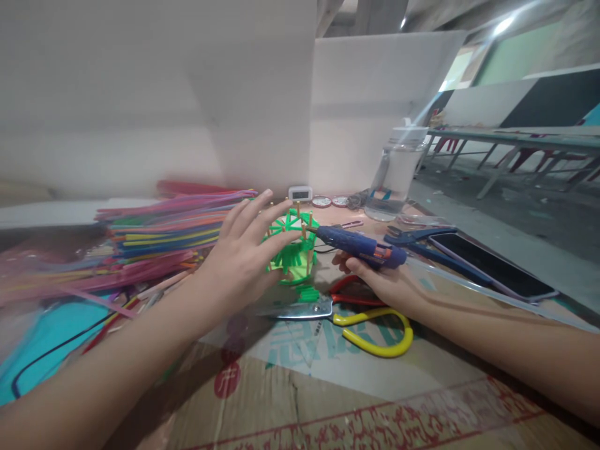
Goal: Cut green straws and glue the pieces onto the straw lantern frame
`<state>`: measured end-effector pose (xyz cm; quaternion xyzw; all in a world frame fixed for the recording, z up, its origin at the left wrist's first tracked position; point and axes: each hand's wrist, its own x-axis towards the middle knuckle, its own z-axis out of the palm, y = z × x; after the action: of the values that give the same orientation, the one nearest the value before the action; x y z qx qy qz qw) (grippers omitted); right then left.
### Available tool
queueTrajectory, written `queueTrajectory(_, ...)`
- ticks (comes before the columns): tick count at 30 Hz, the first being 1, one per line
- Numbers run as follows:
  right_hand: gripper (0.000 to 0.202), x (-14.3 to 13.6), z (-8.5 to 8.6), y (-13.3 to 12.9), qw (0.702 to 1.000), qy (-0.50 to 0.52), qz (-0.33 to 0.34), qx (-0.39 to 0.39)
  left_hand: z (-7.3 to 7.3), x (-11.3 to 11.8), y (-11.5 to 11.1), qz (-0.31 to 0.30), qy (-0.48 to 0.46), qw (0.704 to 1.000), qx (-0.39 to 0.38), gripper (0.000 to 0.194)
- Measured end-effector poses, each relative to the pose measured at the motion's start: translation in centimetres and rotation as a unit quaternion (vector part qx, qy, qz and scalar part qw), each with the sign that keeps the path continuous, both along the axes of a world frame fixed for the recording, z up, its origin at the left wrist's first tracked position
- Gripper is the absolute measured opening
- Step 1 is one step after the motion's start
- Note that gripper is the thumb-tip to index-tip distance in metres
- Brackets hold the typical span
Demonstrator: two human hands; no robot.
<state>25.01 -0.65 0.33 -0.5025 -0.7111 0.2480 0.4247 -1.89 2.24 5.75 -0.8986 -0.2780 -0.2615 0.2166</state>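
Note:
A small green structure with upright wooden sticks and green strips stands on the cardboard-covered table. Around its left side and over its top reach the spread, outstretched fingers of my left hand; whether they press on it I cannot tell. My right hand is closed around a blue hot glue gun. The gun's nozzle points left, at or close to one of the sticks on the structure's right side. Just in front lie scissors with one red and one yellow handle, beside short green pieces.
Colourful pipe cleaners are heaped at left, by a turquoise sheet. Behind stand a small digital display and a clear water bottle. Blue-handled pliers and a phone lie at right. A white panel rises behind.

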Motion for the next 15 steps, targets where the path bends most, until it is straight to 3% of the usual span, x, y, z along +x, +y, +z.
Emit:
queueTrajectory(12,0.034,0.0,-0.3,0.1,1.000,0.007,0.017,0.016,-0.7,1.5,-1.3,0.035,-0.049,0.997,0.048,0.027)
queueTrajectory(15,0.034,-0.1,-0.2,0.0,1.000,0.015,0.010,0.016,-0.7,1.5,-1.4,0.034,-0.049,0.997,0.049,0.030)
